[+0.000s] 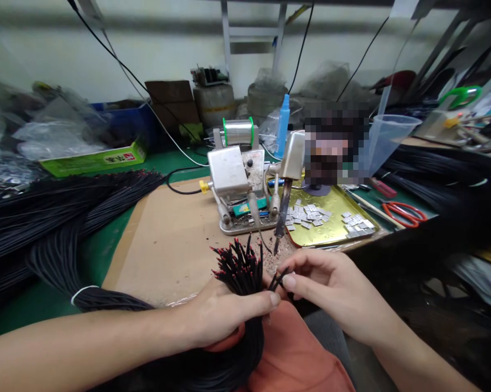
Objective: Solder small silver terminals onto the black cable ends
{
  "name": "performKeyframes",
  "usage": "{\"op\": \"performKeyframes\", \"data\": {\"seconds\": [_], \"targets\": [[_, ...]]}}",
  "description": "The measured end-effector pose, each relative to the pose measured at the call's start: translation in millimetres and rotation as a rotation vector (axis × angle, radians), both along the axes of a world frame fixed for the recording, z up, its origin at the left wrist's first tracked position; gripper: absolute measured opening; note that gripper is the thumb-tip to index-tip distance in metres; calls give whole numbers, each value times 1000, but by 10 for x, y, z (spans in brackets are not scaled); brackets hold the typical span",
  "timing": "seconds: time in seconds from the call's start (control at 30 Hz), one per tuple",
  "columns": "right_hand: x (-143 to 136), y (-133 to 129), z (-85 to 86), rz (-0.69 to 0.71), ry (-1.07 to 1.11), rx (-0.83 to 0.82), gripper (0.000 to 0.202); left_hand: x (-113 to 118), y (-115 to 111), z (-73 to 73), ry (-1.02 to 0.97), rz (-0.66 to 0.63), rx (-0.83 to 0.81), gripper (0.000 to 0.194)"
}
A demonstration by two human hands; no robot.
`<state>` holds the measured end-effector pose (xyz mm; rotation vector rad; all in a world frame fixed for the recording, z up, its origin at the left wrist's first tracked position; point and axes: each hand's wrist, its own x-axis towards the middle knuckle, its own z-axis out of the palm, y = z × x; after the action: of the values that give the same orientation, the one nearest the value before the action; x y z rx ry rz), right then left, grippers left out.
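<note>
My left hand (229, 313) is wrapped round a thick bundle of black wires (241, 272) with red tips, held upright over my lap. Its thumb lies across the front of the bundle. At the bundle's right side, my right hand (322, 277) pinches a few black wire ends (278, 279) between thumb and forefinger. Just beyond both hands, a soldering iron (284, 209) points tip down from a metal soldering stand (229, 174) that carries a solder spool (237, 132).
Small metal plates (310, 214) lie on a gold tray (331, 231), with orange-handled scissors (404, 214) to its right. More black wires (61, 218) cover the left side. A cardboard sheet (163, 239) lies beneath the stand. Behind are a blue bottle (283, 125) and a clear jug (392, 141).
</note>
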<state>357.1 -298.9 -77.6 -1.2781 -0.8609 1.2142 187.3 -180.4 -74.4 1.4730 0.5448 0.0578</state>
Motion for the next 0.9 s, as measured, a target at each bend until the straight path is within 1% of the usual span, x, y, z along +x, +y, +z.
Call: {"op": "performKeyframes", "data": {"seconds": [0.03, 0.1, 0.17, 0.23, 0.3, 0.43, 0.53, 0.63, 0.73, 0.8, 0.9], "targets": [[-3, -7, 5, -11, -38, 12, 8, 2, -1, 4, 8, -13, 15, 23], [-10, -24, 23, -39, -122, 25, 8, 18, -19, 2, 14, -12, 38, 29], [-14, -38, 42, -53, -163, 26, 8, 52, -57, -10, 6, 38, 27, 32], [-12, -47, 57, -55, -162, 27, 7, 92, -104, -21, -22, 111, -33, 30], [-5, -53, 67, -61, -203, 30, 6, 121, -141, -20, -36, 155, -87, 29], [7, -54, 68, -65, -376, 23, 10, 97, -135, -6, -39, 186, -72, 26], [12, -48, 57, -68, -430, 15, 10, 48, -95, 2, -10, 187, -60, 26], [24, -50, 43, -57, -430, 0, 9, 26, -82, 33, 32, 176, -77, 27], [55, -59, 24, -28, -396, -42, 9, 30, -99, 78, 34, 187, -99, 26], [87, -61, 6, -3, -332, -60, 8, 33, -111, 90, 16, 188, -96, 25], [135, -63, -19, 20, -220, -64, 6, 30, -113, 62, -7, 182, -91, 23]]}}
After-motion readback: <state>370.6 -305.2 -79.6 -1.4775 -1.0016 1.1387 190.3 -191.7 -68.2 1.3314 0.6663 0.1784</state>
